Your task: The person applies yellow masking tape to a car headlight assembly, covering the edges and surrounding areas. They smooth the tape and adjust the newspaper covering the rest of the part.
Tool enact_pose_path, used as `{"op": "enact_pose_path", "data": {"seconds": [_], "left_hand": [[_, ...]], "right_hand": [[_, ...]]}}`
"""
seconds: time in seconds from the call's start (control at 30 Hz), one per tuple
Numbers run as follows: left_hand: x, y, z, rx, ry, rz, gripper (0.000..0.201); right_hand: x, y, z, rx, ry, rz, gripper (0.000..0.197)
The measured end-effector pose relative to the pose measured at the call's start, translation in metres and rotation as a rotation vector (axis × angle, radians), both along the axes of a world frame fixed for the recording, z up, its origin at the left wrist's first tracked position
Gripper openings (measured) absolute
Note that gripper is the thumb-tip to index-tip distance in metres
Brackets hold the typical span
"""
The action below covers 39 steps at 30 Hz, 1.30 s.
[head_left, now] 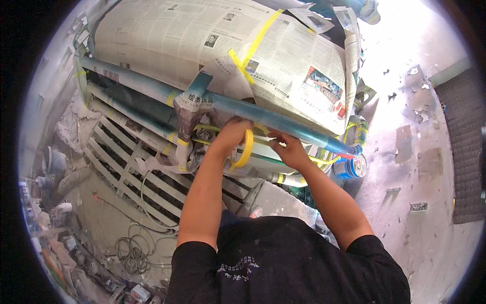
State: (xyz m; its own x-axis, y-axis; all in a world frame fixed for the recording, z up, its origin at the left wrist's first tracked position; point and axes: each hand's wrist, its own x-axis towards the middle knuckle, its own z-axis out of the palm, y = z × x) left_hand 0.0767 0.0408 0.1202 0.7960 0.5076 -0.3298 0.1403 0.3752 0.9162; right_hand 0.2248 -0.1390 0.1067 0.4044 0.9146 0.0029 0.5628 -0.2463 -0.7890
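My left hand is closed just below a blue-green metal tube, its fingertips partly hidden. A roll of yellow masking tape hangs against its thumb side. My right hand is to the right of the roll, with thumb and forefinger pinched at a strip of yellow tape under the tube. Newspaper covers the large body behind the tube, held down with yellow tape. A paper-wrapped upright post joins the tubes left of my left hand. Lower tubes also carry paper and yellow tape.
A blue-and-white can stands beyond the tube's right end. Pale slats lie below the tubes on the left. A coiled cable rests on the floor, with assorted clutter along the left edge. A dark quilted sheet hangs at far right.
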Motion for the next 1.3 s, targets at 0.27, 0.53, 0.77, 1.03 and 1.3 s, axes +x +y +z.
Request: {"op": "enact_pose_path", "data": {"seconds": [0.27, 0.53, 0.77, 1.03, 1.3], "left_hand": [[0.003, 0.0, -0.007, -0.048, -0.037, 0.036, 0.023], [0.004, 0.0, -0.006, -0.039, -0.045, 0.036, 0.021], [0.002, 0.004, -0.007, 0.011, 0.002, -0.018, 0.027], [0.0, -0.01, -0.01, 0.352, 0.029, 0.048, 0.043], [-0.015, -0.028, -0.018, 0.673, 0.13, 0.109, 0.041]], "right_hand": [[-0.001, 0.001, -0.001, 0.055, -0.065, 0.02, 0.042], [-0.002, 0.007, 0.013, 0.045, -0.205, 0.194, 0.044], [0.0, 0.01, 0.014, 0.022, -0.278, 0.261, 0.046], [0.004, 0.017, 0.026, -0.122, -0.468, 0.355, 0.05], [0.007, 0.017, 0.024, -0.158, -0.518, 0.343, 0.051]]}}
